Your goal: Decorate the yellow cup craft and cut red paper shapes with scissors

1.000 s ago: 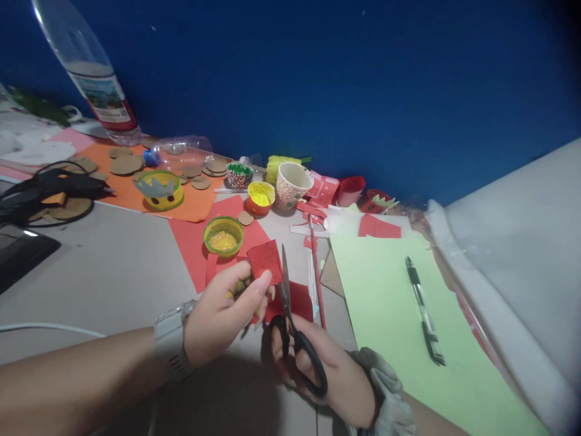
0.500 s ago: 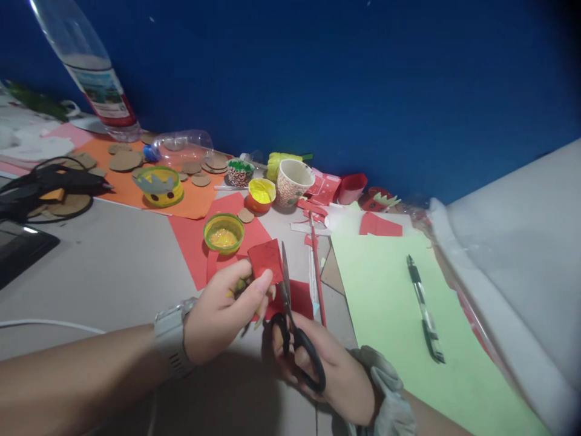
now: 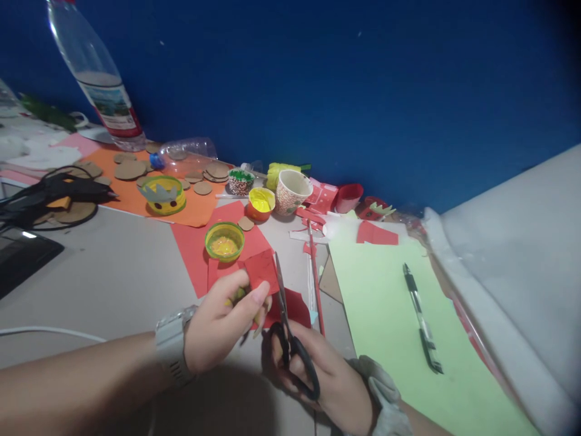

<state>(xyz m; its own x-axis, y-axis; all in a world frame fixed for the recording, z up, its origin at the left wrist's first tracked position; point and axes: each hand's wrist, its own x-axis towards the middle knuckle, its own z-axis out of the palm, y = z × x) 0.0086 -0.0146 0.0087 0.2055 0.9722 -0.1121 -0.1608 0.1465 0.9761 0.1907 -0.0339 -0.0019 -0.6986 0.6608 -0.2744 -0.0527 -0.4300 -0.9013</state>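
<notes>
Between thumb and fingers, my left hand (image 3: 227, 324) pinches a small piece of red paper (image 3: 259, 270) with faint dark lines on it. Something yellowish shows partly behind those fingers; I cannot make it out. My right hand (image 3: 318, 366) grips black-handled scissors (image 3: 282, 297), blades pointing up along the paper's right edge. The blades look nearly closed. Under and beyond my hands lie a larger red sheet (image 3: 190, 248) and a darker red piece (image 3: 297, 307). A yellow-green shallow cup (image 3: 224, 242) stands on the red sheet, just past my left hand.
A pale green sheet with a pen (image 3: 421, 315) lies at right. Toward the blue wall stand a patterned paper cup (image 3: 293, 192), a cup of yellow paint (image 3: 261, 203) and a tall bottle (image 3: 106, 103). A black glue gun (image 3: 72, 191) and cardboard discs (image 3: 129, 170) are at left.
The view has shifted slightly, so the background sits a little lower. Both hands keep their grips; the red paper and scissors appear slightly lower and to the left.
</notes>
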